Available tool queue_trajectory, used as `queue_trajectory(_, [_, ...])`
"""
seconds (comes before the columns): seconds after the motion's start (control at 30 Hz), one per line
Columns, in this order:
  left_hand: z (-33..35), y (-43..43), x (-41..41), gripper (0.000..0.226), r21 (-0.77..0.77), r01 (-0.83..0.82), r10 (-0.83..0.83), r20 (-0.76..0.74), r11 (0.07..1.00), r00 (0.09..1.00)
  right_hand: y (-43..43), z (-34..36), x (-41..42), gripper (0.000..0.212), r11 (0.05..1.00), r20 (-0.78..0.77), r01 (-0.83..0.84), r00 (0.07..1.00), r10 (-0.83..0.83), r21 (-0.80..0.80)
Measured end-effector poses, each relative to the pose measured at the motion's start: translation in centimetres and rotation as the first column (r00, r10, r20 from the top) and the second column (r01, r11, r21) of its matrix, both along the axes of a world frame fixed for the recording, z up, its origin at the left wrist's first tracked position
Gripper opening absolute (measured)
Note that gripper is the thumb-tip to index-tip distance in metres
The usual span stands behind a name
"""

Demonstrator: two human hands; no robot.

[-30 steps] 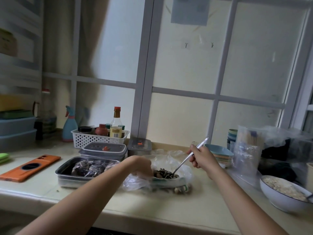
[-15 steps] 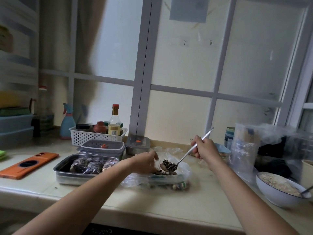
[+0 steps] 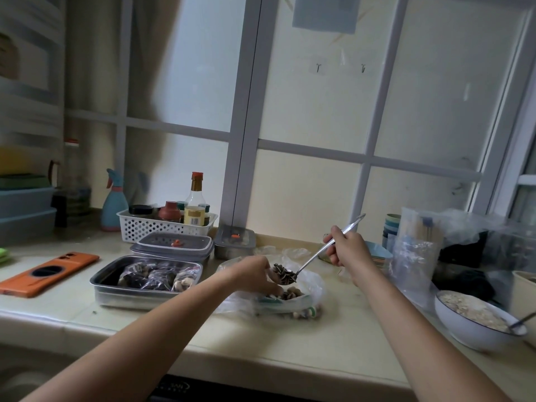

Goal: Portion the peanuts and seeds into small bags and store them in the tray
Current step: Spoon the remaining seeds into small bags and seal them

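Right hand (image 3: 346,250): fingers wrapped round the upper handle of a long metal spoon (image 3: 314,256), firm grip, handle tip pointing up and back toward the window. The spoon slopes down to the left. Its bowl carries a heap of striped seeds (image 3: 282,270) and sits just above the mouth of the clear bag (image 3: 311,288).

Left hand (image 3: 255,275): fingers curled on the near-left rim of the bag's mouth, pinching the plastic. Fingertips are partly hidden by the spoon bowl, so I can't tell the exact grip.

The bag lies mid-counter, between the front and back edges, with a mix of seeds and pale nuts inside. A few pieces show through the plastic at its lower right.

The steel tray (image 3: 121,295) is left of the bag, touching or nearly touching the loose plastic. It holds several filled small bags (image 3: 156,275) of dark seeds and pale nuts.

Behind the tray there are two lidded containers (image 3: 174,245), and behind those a white perforated basket (image 3: 150,226) of bottles at the back edge. An orange phone case (image 3: 49,271) lies flat toward the left end. A white bowl (image 3: 464,332) of pale contents sits near the front right edge with a utensil in it. A pack of empty zip bags (image 3: 414,250) stands upright behind the bowl.
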State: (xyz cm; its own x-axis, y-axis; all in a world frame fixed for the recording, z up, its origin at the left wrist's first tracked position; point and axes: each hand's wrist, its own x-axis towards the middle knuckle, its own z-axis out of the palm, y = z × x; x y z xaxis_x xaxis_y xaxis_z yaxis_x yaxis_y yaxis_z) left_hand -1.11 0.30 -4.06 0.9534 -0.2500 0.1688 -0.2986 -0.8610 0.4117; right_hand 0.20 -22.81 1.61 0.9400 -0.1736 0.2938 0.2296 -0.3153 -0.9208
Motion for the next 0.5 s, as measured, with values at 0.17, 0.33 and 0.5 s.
queue_trajectory(0.17, [0.7, -0.8, 0.3, 0.054, 0.005, -0.048, 0.048, -0.079, 0.999, 0.996, 0.8, 1.5, -1.0, 0.037, 0.990, 0.045, 0.029, 0.999, -0.023, -0.134])
queue_trajectory(0.33, [0.5, -1.5, 0.1, 0.059, -0.191, -0.093, 0.064, -0.151, 0.977, 0.986, 2.1, 3.4, -1.6, 0.039, 0.951, 0.150, 0.061, 0.989, -0.016, -0.303])
queue_trajectory(0.5, [-0.7, -1.6, 0.6, 0.051, -0.362, -0.082, 0.013, -0.190, 0.929, 0.982, 3.8, 4.9, -2.7, 0.040, 0.888, 0.270, 0.044, 0.959, 0.092, -0.458])
